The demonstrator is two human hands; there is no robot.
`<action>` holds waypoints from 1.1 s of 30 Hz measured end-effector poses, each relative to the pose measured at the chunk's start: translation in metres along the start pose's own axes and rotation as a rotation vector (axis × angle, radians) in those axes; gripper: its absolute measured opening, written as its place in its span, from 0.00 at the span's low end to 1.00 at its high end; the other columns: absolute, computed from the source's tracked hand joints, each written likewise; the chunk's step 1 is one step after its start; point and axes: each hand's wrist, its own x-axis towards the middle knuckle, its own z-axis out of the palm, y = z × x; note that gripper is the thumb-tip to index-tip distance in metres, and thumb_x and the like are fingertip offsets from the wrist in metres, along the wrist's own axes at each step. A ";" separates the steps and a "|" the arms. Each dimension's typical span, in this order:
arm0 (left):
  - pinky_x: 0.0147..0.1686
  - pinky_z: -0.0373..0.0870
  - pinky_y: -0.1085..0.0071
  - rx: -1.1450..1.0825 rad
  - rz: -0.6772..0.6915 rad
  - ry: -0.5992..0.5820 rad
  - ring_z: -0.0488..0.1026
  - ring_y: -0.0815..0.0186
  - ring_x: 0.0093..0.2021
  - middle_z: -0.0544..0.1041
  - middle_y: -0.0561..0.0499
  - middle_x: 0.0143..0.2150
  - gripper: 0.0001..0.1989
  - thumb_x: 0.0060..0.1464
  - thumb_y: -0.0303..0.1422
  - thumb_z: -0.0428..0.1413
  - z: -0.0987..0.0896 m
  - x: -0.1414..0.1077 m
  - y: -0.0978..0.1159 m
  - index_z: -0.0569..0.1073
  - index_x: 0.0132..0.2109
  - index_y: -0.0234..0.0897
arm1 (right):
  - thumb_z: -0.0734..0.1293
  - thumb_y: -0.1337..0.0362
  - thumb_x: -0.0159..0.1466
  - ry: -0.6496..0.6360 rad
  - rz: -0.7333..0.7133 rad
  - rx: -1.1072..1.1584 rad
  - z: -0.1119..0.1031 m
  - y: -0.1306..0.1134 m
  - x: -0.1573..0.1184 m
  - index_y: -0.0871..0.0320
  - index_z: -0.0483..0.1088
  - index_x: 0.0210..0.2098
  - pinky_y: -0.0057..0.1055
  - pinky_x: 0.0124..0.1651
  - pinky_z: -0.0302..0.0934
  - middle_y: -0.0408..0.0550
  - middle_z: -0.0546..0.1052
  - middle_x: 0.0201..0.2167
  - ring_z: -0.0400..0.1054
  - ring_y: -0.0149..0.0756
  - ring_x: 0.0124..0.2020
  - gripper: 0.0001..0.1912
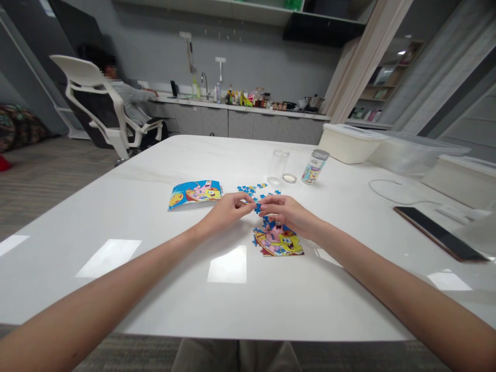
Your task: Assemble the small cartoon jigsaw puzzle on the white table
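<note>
Both hands meet over the white table [170, 294]. My left hand [229, 209] pinches a small blue jigsaw puzzle piece [258, 207] from the left. From the right, the fingertips of my right hand [284, 211] close on blue pieces at the same spot; exactly which piece each hand grips is hard to make out. Just below lies a partly joined cartoon puzzle [279, 241], its upper right covered by my right hand. Loose blue pieces [248, 189] are scattered beyond my fingers. Left of them rests a curved picture sheet [197, 193] with the same cartoon scene.
Behind the pieces stand a clear jar [278, 166], its round lid [289, 178] and a printed canister [314, 167]. At right are a phone [439, 233], a white cable [403, 199] and storage boxes [351, 143]. Another person sits in a white chair [104, 103] by the counter.
</note>
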 end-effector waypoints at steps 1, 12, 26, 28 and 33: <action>0.22 0.50 0.73 0.012 -0.001 0.002 0.52 0.73 0.20 0.60 0.59 0.18 0.11 0.58 0.36 0.52 0.000 0.000 0.000 0.74 0.35 0.34 | 0.71 0.67 0.54 0.014 -0.021 -0.052 0.000 0.000 0.001 0.58 0.73 0.33 0.27 0.33 0.63 0.47 0.77 0.31 0.71 0.31 0.32 0.06; 0.27 0.56 0.72 0.552 0.147 -0.052 0.64 0.69 0.22 0.70 0.54 0.22 0.11 0.58 0.32 0.49 -0.002 -0.007 -0.006 0.74 0.43 0.35 | 0.68 0.69 0.56 0.087 -0.325 -0.809 -0.007 0.013 0.016 0.58 0.77 0.31 0.28 0.37 0.62 0.44 0.78 0.29 0.69 0.31 0.30 0.05; 0.28 0.60 0.72 0.741 0.305 -0.274 0.70 0.67 0.25 0.77 0.49 0.26 0.19 0.61 0.35 0.46 -0.008 -0.008 -0.007 0.74 0.54 0.40 | 0.68 0.66 0.60 0.132 -0.362 -1.017 -0.027 0.005 0.012 0.57 0.78 0.37 0.28 0.38 0.60 0.47 0.76 0.35 0.67 0.31 0.32 0.08; 0.29 0.61 0.72 0.732 0.314 -0.295 0.71 0.67 0.26 0.78 0.49 0.27 0.19 0.62 0.34 0.45 -0.008 -0.008 -0.007 0.74 0.55 0.42 | 0.67 0.67 0.60 0.120 -0.356 -1.021 -0.027 0.005 0.012 0.57 0.78 0.36 0.29 0.39 0.61 0.47 0.76 0.35 0.67 0.31 0.32 0.07; 0.30 0.62 0.72 0.712 0.303 -0.320 0.72 0.67 0.29 0.80 0.48 0.33 0.18 0.61 0.33 0.45 -0.009 -0.007 -0.007 0.77 0.51 0.43 | 0.66 0.69 0.60 0.114 -0.341 -1.025 -0.023 0.007 0.011 0.56 0.78 0.35 0.29 0.40 0.61 0.46 0.77 0.35 0.68 0.31 0.32 0.08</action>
